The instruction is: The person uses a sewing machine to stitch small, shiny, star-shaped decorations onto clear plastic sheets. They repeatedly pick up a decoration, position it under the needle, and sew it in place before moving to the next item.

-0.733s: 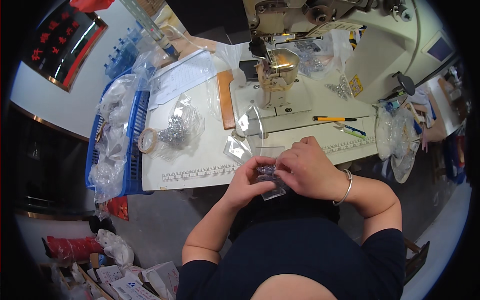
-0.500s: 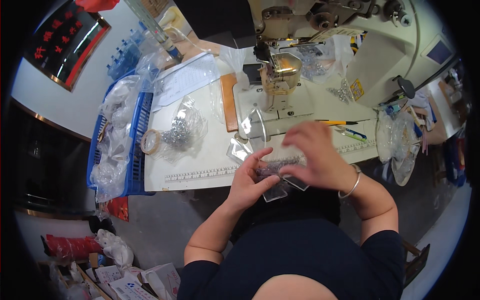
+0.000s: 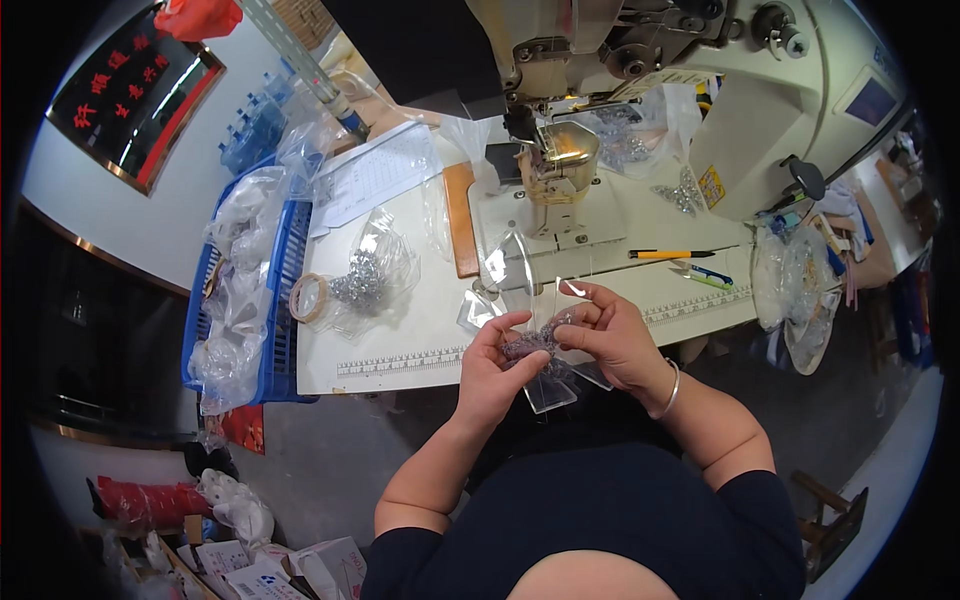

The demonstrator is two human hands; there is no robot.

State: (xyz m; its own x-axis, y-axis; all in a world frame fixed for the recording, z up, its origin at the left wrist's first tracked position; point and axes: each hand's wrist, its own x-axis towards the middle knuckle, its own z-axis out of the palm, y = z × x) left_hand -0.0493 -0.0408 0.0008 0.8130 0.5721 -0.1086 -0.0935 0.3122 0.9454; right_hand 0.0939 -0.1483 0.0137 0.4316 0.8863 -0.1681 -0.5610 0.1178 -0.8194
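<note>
Between both hands, over the table's front edge, is a clear plastic piece with stiff, shiny flaps and a gathered, greyish glittery middle; its exact kind cannot be made out. My left hand pinches the left side of the gathered part between thumb and fingers. On the other side, my right hand, with a bracelet on its wrist, has thumb and forefinger closed on the piece. Right behind the hands stands a sewing machine, its clear plastic sheet curving up in front of the needle area.
A tape roll lies beside a clear bag of silvery bits. At left stands a blue basket of plastic bags. A yellow pen and thread snips lie right, above a ruler strip. Papers lie behind.
My right hand has come down from a raised, blurred position and closed on the plastic piece. My left hand keeps its hold. The whole view has shifted slightly.
</note>
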